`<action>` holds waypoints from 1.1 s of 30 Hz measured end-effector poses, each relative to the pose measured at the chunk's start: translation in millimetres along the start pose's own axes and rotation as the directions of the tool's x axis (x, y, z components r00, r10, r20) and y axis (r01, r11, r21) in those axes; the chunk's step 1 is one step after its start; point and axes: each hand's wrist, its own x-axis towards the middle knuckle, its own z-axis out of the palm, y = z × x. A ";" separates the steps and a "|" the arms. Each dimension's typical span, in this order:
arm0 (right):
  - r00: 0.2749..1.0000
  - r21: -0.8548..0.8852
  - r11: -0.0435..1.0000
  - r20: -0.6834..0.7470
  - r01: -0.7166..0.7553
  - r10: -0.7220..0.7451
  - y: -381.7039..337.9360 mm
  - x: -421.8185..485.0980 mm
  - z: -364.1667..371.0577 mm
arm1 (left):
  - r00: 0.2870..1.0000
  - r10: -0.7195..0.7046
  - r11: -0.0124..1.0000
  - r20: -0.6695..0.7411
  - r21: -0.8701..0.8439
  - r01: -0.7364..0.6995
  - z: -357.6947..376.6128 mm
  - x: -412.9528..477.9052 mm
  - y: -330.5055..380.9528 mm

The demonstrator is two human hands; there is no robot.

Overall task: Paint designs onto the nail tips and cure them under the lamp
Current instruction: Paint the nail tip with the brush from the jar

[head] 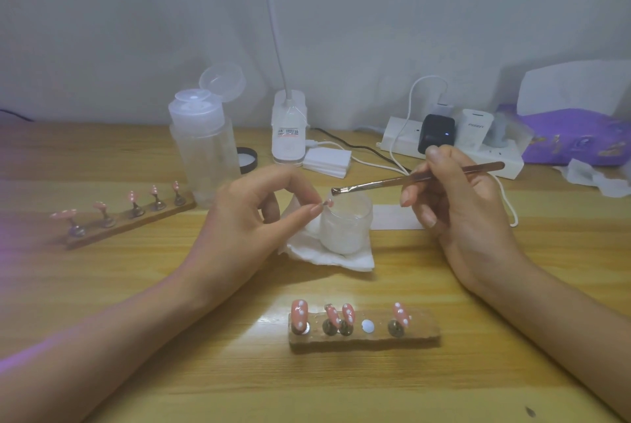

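Fig.: left hand (252,218) pinches nail tip (328,203) above near rim of jar (345,228) | right hand (454,204) grips brush (409,179), bristles over jar, just beside tip | best practice: brace wrists, stroke lightly.

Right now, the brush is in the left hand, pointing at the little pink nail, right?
Not quite: the brush is in the right hand, pointing at the little pink nail the left hand pinches. The head view shows it.
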 end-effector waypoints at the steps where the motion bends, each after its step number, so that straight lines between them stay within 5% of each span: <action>1: 1.000 0.003 1.000 0.021 0.000 0.000 -0.5 -0.5 0.9 | 1.000 0.011 1.000 -0.006 0.013 -0.010 -0.1 -0.1 0.3; 33: 1.000 -0.002 1.000 -0.006 -0.021 0.021 0.0 0.5 0.4 | 1.000 -0.005 1.000 -0.024 -0.016 0.005 0.4 -0.3 2.6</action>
